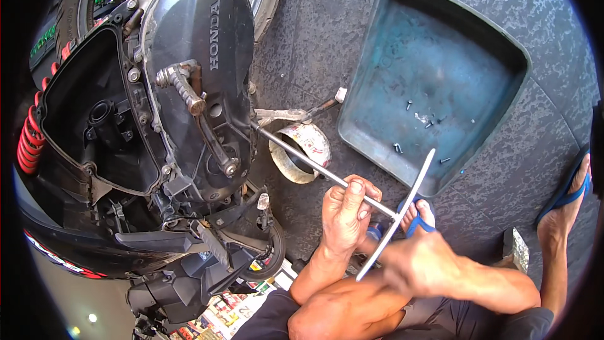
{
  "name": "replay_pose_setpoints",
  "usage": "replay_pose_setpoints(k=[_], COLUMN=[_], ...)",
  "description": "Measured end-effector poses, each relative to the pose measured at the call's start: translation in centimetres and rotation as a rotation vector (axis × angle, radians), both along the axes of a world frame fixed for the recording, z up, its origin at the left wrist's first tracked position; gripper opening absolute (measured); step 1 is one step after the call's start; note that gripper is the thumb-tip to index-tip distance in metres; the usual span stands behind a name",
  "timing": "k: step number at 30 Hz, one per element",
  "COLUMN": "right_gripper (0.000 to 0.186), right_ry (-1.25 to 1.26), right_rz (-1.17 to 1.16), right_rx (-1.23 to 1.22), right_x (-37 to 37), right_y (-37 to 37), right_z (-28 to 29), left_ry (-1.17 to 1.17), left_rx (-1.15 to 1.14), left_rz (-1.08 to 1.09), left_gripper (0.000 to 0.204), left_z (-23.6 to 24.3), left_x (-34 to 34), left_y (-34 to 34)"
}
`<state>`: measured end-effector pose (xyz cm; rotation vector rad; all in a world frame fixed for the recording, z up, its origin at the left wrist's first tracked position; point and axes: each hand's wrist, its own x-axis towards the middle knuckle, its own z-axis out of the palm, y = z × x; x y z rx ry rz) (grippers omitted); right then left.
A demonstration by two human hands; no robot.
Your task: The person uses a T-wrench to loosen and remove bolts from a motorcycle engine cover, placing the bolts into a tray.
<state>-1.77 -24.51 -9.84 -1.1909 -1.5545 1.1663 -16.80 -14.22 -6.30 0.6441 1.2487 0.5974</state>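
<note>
My left hand [350, 214] is closed around the shaft of a long T-handle wrench [296, 152], thumb on top. The far tip of the wrench meets the lower right edge of a dark engine side cover [189, 31] on a motorbike. Its crossbar slants upward to the right, beyond my left hand. Smeared by motion, my right hand [420, 263] is beside the lower half of the crossbar; its fingers cannot be made out. Below the shaft stands a round cream container [318, 141] with coloured print.
A large blue-grey tray [358, 138] lies on the dark tiled floor, with several small bolts [397, 148] in it. A kick-start lever [214, 141] juts from the engine cover. Left of it is an open black housing [69, 145]. Feet in blue flip-flops [566, 192] rest near the tray.
</note>
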Motion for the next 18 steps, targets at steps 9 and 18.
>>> replay_pose_setpoints(k=[9,18], right_gripper=[0.051,0.058], right_ry=[0.090,0.158], right_rz=[0.158,0.141], right_rx=[-0.082,-0.286], right_x=[0.7,1.9], right_y=[0.9,0.9], right_z=[1.9,2.3], left_ry=[0.012,0.093], left_rx=[0.033,0.106], left_rz=[0.065,0.083], left_gripper=[0.028,0.036], left_z=[0.3,-0.4], left_x=[0.5,0.0], left_y=[0.7,1.1])
